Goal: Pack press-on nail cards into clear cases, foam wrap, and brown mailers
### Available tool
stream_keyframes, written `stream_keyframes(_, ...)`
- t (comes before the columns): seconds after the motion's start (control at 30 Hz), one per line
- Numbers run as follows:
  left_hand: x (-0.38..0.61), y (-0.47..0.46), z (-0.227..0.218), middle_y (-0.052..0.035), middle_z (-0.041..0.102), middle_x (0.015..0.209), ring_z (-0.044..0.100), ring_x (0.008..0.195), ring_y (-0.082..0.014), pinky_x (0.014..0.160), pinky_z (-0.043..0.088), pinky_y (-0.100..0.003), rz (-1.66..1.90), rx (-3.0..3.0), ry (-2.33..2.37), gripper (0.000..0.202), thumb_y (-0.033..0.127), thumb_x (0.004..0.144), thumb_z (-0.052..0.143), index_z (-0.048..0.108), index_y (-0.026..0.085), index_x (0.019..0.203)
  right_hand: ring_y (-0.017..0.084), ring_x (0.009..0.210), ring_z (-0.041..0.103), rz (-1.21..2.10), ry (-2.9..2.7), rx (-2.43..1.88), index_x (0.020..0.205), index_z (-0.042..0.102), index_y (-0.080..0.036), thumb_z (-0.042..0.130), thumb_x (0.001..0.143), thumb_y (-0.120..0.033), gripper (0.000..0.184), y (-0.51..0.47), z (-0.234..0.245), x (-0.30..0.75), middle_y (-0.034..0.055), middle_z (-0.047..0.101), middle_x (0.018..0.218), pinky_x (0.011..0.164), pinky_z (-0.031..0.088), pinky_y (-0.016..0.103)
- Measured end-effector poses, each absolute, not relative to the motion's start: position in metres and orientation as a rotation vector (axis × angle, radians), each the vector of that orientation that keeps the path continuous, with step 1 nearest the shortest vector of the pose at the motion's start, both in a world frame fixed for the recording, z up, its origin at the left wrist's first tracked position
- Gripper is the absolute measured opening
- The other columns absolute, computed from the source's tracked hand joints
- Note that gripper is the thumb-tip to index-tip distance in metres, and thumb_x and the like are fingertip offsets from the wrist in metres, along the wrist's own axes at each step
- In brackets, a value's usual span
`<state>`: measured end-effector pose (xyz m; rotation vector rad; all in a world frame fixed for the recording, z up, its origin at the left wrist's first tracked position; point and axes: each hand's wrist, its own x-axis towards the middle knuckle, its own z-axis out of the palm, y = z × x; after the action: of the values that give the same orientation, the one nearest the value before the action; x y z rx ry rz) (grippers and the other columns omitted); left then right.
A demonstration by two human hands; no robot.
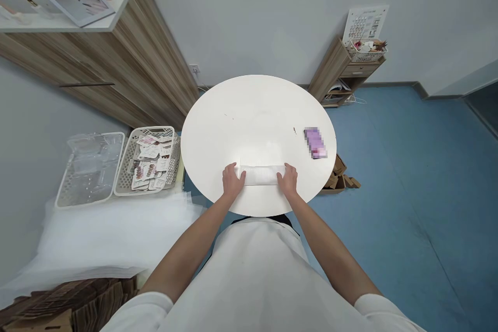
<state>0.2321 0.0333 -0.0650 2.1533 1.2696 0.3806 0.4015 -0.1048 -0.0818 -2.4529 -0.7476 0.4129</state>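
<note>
A long, narrow white bundle (pixel 261 175), which looks like a folded or rolled sheet of thin packing foam, lies crosswise on the round white table (pixel 257 109) near its front edge. At its left end is my left hand (pixel 233 180), closed on it with the thumb on the near side and the fingers on the far side. My right hand (pixel 288 180) grips the opposite end in the same way. Whether anything is wrapped inside the bundle is hidden.
A purple phone-like object (pixel 315 142), pixelated, lies at the table's right. To the left stand a basket of printed cards (pixel 150 163), a basket of clear plastic trays (pixel 91 168) and stacked white sheets (pixel 112 233). Cardboard boxes (pixel 337 179) sit on the floor at right.
</note>
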Motion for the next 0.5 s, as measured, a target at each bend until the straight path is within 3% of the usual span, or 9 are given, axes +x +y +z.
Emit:
stream_keyframes(0.13,0.237,0.007,-0.057,-0.0099,0.036,0.133,0.030,0.123,-0.0279,0.097,0.025,-0.043,0.206,2.570,0.745,0.047,0.039,0.076,0.048,0.042,0.023,0.120,0.027,0.117,0.037,0.497,-0.621,-2.348,0.127,0.027,-0.013,0.047,0.074,-0.033,0.061,-0.116,-0.089,0.389,0.0158,0.039,0.124,0.092,0.035,0.040)
stream_keyframes(0.3,0.242,-0.011,-0.062,-0.0085,0.033,0.137,0.029,0.124,-0.0288,0.098,0.022,-0.046,-0.015,2.672,0.596,0.051,0.039,0.074,0.051,0.040,0.026,0.123,0.025,0.100,0.052,0.649,-0.358,-2.166,0.125,0.030,-0.014,0.055,0.066,-0.034,0.067,-0.110,-0.090,0.394,0.0163,0.049,0.114,0.077,0.044,0.035)
stream_keyframes(0.37,0.242,-0.011,-0.065,-0.0090,0.031,0.138,0.028,0.124,-0.0289,0.097,0.022,-0.047,-0.030,2.680,0.595,0.053,0.039,0.074,0.050,0.039,0.026,0.124,0.023,0.088,0.056,0.718,-0.273,-2.123,0.118,0.039,-0.015,0.057,0.064,-0.033,0.060,-0.108,-0.086,0.401,0.0144,0.055,0.104,0.068,0.045,0.032)
stream_keyframes(0.5,0.241,-0.009,-0.066,-0.0099,0.031,0.137,0.027,0.124,-0.0292,0.097,0.021,-0.047,-0.048,2.685,0.581,0.054,0.039,0.074,0.051,0.038,0.026,0.125,0.017,0.070,0.056,0.878,-0.331,-2.144,0.088,0.054,-0.017,0.055,0.065,-0.034,0.029,-0.108,-0.076,0.408,0.0058,0.060,0.081,0.060,0.043,0.027)
